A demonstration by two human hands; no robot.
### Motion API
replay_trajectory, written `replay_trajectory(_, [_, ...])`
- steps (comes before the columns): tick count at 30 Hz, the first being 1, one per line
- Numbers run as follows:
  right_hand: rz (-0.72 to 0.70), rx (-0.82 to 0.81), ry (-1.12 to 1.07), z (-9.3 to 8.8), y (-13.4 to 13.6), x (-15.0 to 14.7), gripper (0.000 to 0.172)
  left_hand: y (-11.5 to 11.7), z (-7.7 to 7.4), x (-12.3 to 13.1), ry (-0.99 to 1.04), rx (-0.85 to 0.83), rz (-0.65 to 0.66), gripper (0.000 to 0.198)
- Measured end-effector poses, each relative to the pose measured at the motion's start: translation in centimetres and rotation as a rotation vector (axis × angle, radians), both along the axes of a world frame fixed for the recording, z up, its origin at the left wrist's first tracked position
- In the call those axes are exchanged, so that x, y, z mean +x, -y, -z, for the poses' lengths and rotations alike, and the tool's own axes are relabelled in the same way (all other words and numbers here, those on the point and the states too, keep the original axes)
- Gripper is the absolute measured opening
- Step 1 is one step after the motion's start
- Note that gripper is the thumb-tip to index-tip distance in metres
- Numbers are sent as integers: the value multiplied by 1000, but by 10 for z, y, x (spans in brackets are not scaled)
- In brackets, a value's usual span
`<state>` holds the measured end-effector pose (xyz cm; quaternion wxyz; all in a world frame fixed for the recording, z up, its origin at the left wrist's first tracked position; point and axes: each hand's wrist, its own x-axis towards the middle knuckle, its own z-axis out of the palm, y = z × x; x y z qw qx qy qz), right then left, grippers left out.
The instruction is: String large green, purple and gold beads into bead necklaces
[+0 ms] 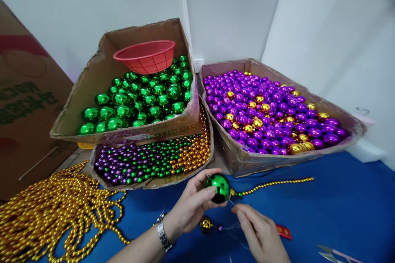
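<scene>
My left hand (191,205), with a metal watch on the wrist, grips a large shiny green ball (218,188) between thumb and fingers. A thin thread or wire runs from the ball down to my right hand (259,232), whose fingertips are pinched on it just below the ball. A short strand of small gold beads (274,184) lies to the right of the green ball on the blue cloth (339,205). A loose gold ball (205,224) and a tiny purple bead (219,227) lie between my hands.
A cardboard box of green balls (138,98) holds a red plastic basket (145,55). Below it is a tray of small mixed beads (154,158). A box of purple and gold balls (265,111) stands on the right. Gold bead strings (52,209) pile at left. Scissors (333,253) lie at bottom right.
</scene>
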<state>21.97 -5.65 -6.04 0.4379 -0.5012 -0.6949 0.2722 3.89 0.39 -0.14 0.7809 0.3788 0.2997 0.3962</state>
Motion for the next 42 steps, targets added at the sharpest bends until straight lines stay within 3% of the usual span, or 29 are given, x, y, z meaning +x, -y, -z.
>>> replay_trajectory(6, [-36,-45,-11,3,-1,-2,32,0,-2,0,-87,18,76,45])
replay_trajectory(13, [-40,-63,-14,5,1,-4,32,-5,-17,-22,-347,285,197,59])
replay_trajectory(16, [-11,-70,-22,6,3,-1,33,-24,-24,-38,-444,402,98,50])
replay_trajectory(18, [33,-62,-22,6,4,0,33,-46,-25,-47,-619,508,-26,41])
replay_trajectory(20, [68,-59,-20,6,3,1,32,-71,-20,-53,-884,643,-110,34])
replay_trajectory(22, [75,-70,-18,5,3,1,32,-96,-10,-54,-1076,753,-100,30])
replay_trajectory(27, [75,-60,-15,3,2,0,31,-137,23,-36,-1181,811,-24,16])
replay_trajectory(30, [83,-40,-7,1,2,1,32,-147,34,-23,-1167,796,-13,8])
replay_trajectory(32, [84,-28,1,1,3,3,32,-148,32,-20,-1128,773,-34,7])
replay_trajectory(37, [100,-1,-5,-1,4,7,30,-121,6,-23,-928,665,-102,20])
replay_trajectory(39, [98,-3,-9,-2,3,7,30,-100,-7,-27,-724,521,-128,28])
replay_trajectory(42, [66,0,-3,-3,1,5,27,-72,-22,-28,-305,160,-168,26])
